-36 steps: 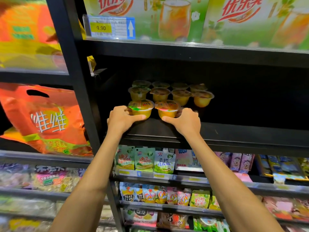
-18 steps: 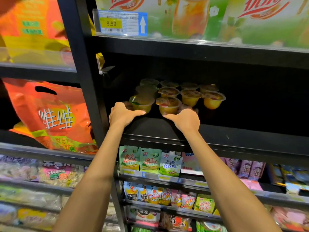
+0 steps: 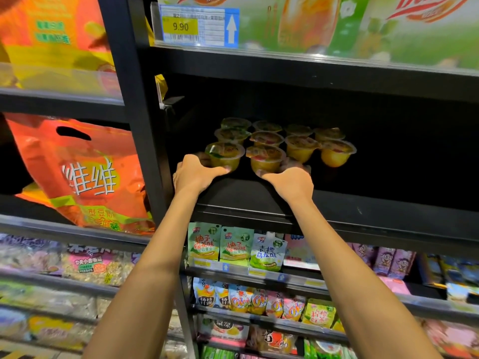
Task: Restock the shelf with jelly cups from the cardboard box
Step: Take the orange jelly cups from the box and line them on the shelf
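Observation:
Several yellow jelly cups with printed film lids stand in rows on the dark black shelf (image 3: 363, 208), toward its left side. My left hand (image 3: 193, 174) grips the front-left jelly cup (image 3: 225, 154), thumb along its base. Beside it, the front-right jelly cup (image 3: 265, 158) is held at its lower side by my right hand (image 3: 290, 181). Both front cups sit on the shelf directly ahead of the back rows (image 3: 303, 147). The cardboard box is not in view.
A black upright post (image 3: 145, 141) borders the shelf on the left, with an orange snack bag (image 3: 85, 177) beyond it. Drink cartons and a 9.90 price tag (image 3: 198, 25) sit above. Pouches (image 3: 236, 246) fill the lower shelves. The dark shelf extends right of the cups.
Both hands have pushed the two front cups deeper into the shelf, closing the gap to the rows behind. The camera has moved nearer the shelf.

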